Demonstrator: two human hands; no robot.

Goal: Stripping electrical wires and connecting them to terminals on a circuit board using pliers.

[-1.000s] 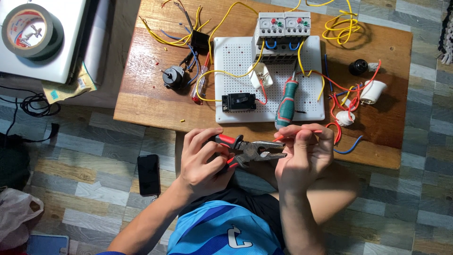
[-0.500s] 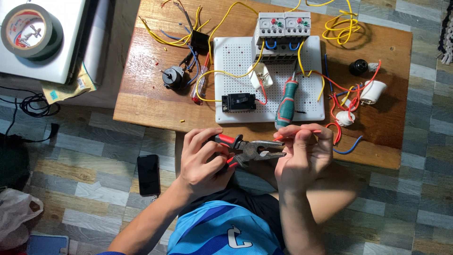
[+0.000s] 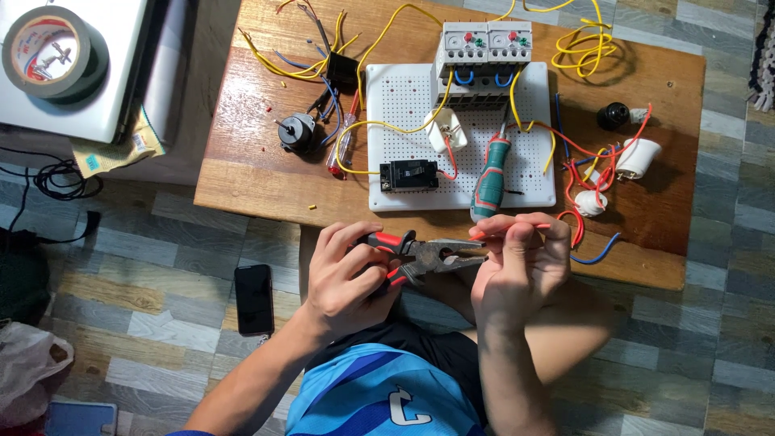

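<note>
Pliers (image 3: 428, 254) grip hidden by left hand (image 3: 351, 274)

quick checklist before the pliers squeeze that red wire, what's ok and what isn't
1. Left hand wrapped around the pliers handles: ok.
2. Right hand pinching the red wire: ok.
3. Wire seated between the plier jaws: cannot tell, tip is near the fingers.
4. Fingers clear of the jaws: not ok, very close.
5. Green screwdriver lying on the white pegboard, out of the way: ok.
</note>
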